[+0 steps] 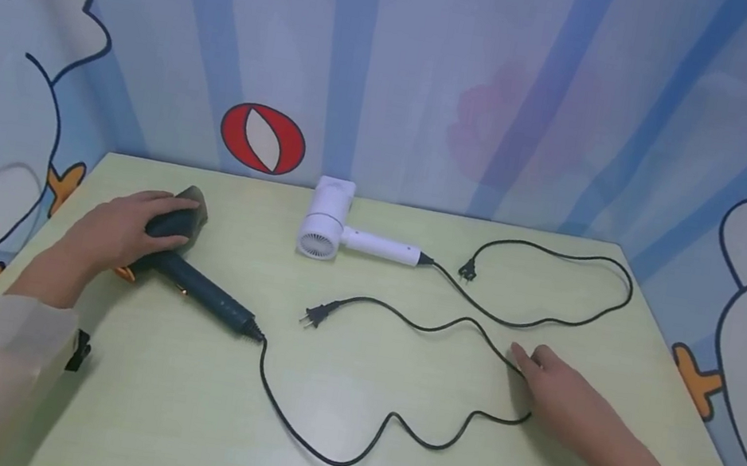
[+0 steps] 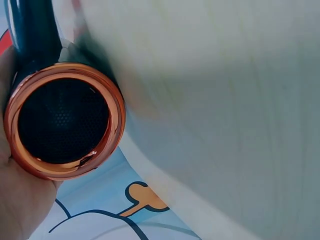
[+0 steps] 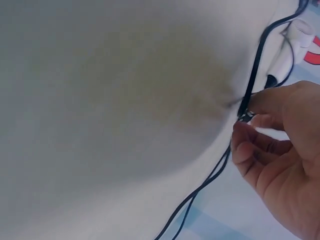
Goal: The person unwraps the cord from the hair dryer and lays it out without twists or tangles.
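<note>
On the left side of the table, my left hand (image 1: 108,235) grips the barrel of a dark blue-green hair dryer (image 1: 208,295), its handle angled toward the middle. The left wrist view shows the dryer's round rear intake with a copper ring (image 2: 120,120), fingers along its side. From the handle a black cord (image 1: 339,463) winds right to my right hand (image 1: 569,399). Thumb and fingertips pinch this cord, as the right wrist view also shows with the cord (image 3: 255,65) running past the fingers. The cord's two-pin plug (image 1: 318,313) lies mid-table, left of that hand.
A white hair dryer (image 1: 379,247) lies near the back edge of the light table (image 1: 158,410). Its black cord (image 1: 549,321) loops right and ends in a plug (image 1: 468,270). Behind stands a blue striped curtain (image 1: 412,70) with cartoon figures.
</note>
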A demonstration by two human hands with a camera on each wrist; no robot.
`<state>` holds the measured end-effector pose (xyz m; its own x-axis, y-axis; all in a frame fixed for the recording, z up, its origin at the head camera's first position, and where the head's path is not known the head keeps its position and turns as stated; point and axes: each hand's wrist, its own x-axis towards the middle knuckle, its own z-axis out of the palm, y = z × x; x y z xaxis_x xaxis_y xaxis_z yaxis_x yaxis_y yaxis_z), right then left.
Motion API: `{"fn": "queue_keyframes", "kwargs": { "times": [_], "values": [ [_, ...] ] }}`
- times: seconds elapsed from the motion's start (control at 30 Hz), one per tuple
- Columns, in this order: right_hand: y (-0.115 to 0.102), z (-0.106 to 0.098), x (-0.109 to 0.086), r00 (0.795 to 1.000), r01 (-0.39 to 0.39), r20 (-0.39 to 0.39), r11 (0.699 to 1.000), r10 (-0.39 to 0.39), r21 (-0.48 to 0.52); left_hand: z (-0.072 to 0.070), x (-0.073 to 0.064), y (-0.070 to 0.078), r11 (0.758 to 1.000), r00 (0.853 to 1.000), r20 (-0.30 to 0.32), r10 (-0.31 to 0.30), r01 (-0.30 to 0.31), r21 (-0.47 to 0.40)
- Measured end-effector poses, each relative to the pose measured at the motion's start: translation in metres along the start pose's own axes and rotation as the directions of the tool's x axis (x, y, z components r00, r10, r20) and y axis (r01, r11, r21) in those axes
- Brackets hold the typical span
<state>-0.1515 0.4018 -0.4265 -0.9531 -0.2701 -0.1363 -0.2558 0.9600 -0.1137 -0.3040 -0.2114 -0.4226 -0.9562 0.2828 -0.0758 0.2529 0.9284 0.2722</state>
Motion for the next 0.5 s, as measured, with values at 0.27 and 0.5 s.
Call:
{"fn": "queue_keyframes", "kwargs": {
  "times": [0.27, 0.5],
  "values": [
    [-0.011, 0.001, -0.023, 0.997, -0.068, -0.037, 0.997, 0.067, -0.044, 0.001, -0.003, 0.001, 1.0, 1.0, -0.018, -0.002, 0.002, -0.002],
    [-0.015, 0.0, -0.025, 0.993, -0.113, 0.02, 0.993, 0.113, -0.018, 0.0, -0.003, 0.002, 1.0, 1.0, -0.017, -0.002, 0.002, -0.002]
  ]
}}
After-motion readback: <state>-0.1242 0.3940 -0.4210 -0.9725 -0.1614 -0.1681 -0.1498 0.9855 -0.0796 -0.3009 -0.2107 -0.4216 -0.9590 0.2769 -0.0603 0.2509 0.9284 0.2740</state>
